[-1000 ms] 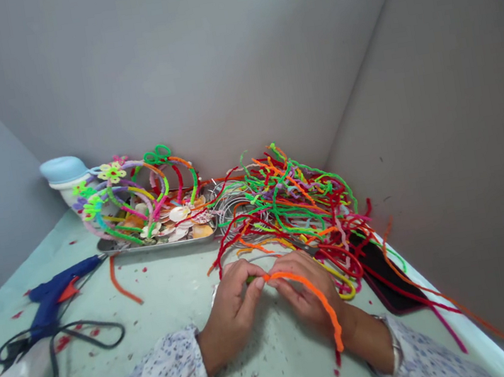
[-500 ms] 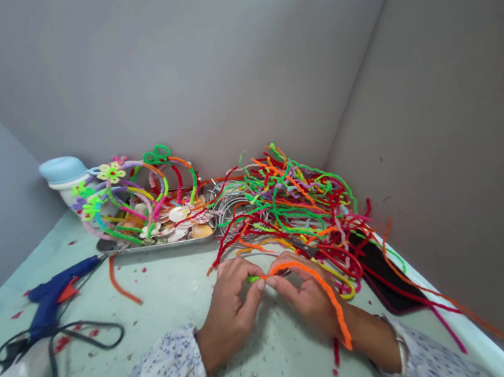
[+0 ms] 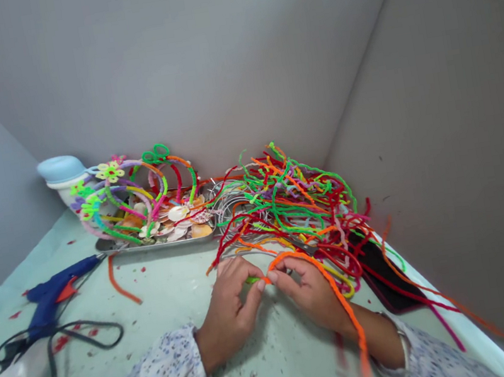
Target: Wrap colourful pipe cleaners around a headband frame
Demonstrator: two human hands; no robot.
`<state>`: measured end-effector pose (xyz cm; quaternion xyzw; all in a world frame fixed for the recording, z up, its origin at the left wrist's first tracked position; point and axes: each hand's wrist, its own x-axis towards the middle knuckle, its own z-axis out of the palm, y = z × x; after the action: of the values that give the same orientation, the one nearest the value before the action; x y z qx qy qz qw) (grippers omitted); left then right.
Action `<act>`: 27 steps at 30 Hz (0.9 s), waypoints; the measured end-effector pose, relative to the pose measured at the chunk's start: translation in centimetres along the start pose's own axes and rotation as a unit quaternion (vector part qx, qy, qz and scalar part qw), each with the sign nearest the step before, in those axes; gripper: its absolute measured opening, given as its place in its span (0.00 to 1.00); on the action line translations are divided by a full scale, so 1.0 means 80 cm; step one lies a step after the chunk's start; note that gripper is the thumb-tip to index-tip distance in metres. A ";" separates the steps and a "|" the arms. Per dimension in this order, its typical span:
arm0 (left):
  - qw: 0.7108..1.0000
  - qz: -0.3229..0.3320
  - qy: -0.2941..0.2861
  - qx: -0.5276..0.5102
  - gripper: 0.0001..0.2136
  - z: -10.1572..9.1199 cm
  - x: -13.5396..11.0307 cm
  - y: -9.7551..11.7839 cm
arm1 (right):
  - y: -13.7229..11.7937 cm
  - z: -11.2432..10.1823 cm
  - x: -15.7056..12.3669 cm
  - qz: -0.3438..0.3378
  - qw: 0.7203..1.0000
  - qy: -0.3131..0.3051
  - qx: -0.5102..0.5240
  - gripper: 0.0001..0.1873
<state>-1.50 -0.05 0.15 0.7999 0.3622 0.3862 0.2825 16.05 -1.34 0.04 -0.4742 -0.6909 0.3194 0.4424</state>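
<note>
Pinching a green pipe cleaner (image 3: 253,280) in the left hand (image 3: 228,310) and an orange pipe cleaner (image 3: 341,302) in the right hand (image 3: 309,294), fingertips closed narrowly, almost meeting. This join calls for a steady two-handed pinch.

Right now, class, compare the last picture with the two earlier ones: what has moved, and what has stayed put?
The loose end of the orange pipe cleaner swung lower, toward the person, and its bend rose, in the right hand. The left hand still holds a green piece; nothing was let go. The glue gun, tray and pipe-cleaner heap stayed put.
</note>
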 end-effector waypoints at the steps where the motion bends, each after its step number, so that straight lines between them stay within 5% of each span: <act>1: 1.000 0.001 -0.003 0.002 0.07 0.000 0.000 0.000 | -0.003 -0.001 0.001 0.003 1.000 -0.005 0.003 0.08; 14: 1.000 0.014 -0.013 0.020 0.05 0.000 0.000 0.000 | -0.011 -0.004 0.005 0.054 0.996 -0.039 0.053 0.10; 27: 0.999 0.005 0.005 0.052 0.01 0.003 0.004 0.000 | -0.006 0.000 0.003 0.036 0.997 -0.046 0.048 0.11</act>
<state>-1.16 0.13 0.13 0.8131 0.3798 0.3723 0.2365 15.85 -1.30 0.55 -0.4620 -0.6770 0.3896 0.4201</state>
